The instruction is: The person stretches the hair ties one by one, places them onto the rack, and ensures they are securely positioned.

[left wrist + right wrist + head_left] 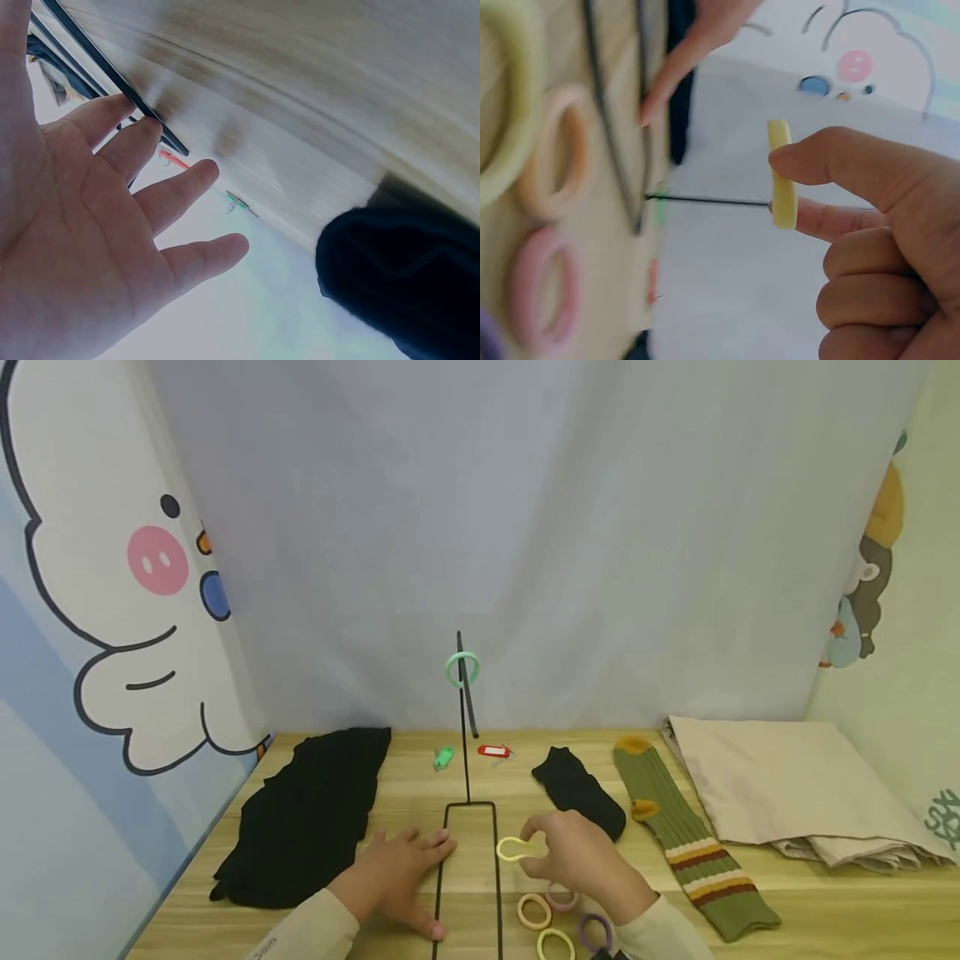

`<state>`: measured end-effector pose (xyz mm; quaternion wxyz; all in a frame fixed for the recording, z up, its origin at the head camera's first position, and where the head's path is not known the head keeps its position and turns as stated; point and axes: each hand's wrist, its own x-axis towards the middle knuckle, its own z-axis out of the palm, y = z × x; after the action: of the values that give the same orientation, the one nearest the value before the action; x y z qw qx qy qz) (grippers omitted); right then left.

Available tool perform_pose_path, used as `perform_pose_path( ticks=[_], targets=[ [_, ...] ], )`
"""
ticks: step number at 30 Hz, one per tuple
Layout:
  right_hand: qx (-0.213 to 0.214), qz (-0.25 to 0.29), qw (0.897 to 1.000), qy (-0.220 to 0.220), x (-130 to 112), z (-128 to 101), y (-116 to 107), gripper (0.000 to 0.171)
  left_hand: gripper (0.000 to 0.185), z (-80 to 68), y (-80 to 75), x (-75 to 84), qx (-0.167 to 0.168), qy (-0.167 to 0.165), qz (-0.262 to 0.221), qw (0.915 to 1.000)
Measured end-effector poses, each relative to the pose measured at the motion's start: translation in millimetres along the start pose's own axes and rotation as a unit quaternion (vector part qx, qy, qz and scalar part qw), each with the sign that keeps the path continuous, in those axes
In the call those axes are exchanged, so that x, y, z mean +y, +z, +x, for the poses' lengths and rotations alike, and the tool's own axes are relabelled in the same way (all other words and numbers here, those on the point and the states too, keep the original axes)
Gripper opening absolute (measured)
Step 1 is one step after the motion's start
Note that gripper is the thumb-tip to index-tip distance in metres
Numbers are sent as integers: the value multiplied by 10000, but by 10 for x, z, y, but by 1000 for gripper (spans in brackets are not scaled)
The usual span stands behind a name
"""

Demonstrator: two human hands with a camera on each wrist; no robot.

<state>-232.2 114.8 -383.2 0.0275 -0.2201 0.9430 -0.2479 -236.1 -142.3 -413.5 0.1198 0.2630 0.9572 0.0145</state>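
On the wooden bench (825, 902) a thin black wire stand (468, 827) rises between the two hands, its upright rod carrying one mint-green ring (462, 669) near the top. Its looped base lies flat on the bench. The left hand (401, 872) rests palm-down beside that base, fingers straight and spread, the fingertips (146, 127) touching the wire; its grip holds nothing. The right hand (581, 860) hovers just right of the base, thumb and forefinger pinching a pale yellow hair ring (516, 849), the other fingers curled; the ring is lifted off the bench and sits near the wire.

Under and beside the right wrist lie more soft, rounded elastic rings: an orange one (534, 911), a pink one (561, 898), a purple one (595, 932) and a yellow-green one (556, 945).

A crumpled black cloth (303, 818) lies to the left. Behind the stand sit a small green tag (443, 758) and a red tag (493, 751). To the right lie a black sock (579, 792), a ribbed green striped sock (686, 843) and a folded beige cloth (795, 789). A grey curtain (525, 527) hangs behind the bench.
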Motion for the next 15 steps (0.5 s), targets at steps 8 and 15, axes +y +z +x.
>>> perform_pose_path(
  ticks=[8, 15],
  targets=[
    [948, 37, 9923, -802, -473, -391, -271, 22, 107, -18, -10, 7, 86, -12, -34, 10000],
    [2558, -24, 9377, -2349, -683, -640, -340, 19, 107, -25, 2, 9, 127, -14, -86, 9999]
  ],
)
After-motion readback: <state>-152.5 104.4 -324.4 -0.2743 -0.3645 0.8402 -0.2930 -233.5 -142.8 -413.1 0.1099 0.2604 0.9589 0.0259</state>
